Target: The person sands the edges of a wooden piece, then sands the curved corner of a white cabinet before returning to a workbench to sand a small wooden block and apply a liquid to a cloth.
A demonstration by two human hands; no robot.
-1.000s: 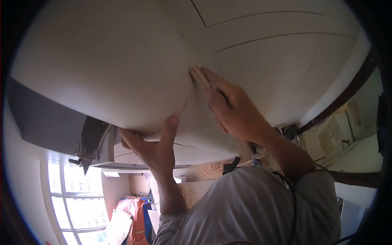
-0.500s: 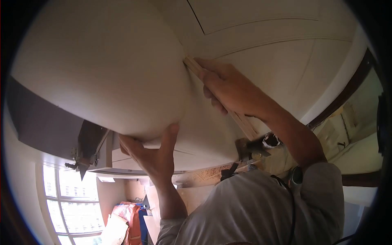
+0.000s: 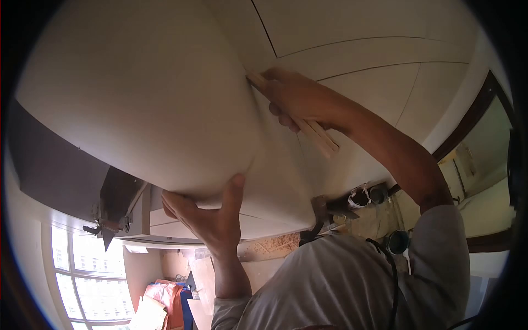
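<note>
A large pale flexible sheet [image 3: 148, 104] curves up across the left and middle of the view. My left hand [image 3: 212, 217] grips its lower edge, thumb on the near face and fingers behind. In my right hand [image 3: 294, 96] is a light wooden strip [image 3: 319, 136], fingers wrapped round it. The strip's upper end touches the fold where the sheet meets a pale flat surface [image 3: 363, 52] marked with thin dark lines. My right fingers are partly hidden behind the strip and hand.
At the left, a dark pointed metal part [image 3: 118, 201] sticks out near the sheet's edge. A dark metal fitting [image 3: 325, 212] and a green-rimmed round container [image 3: 397, 241] are close to my body. Beyond are a bright window [image 3: 93, 275] and orange cloth or bags [image 3: 168, 300].
My right hand has shifted slightly up and left with the wooden strip. My left hand keeps its hold on the sheet, slightly lower in view.
</note>
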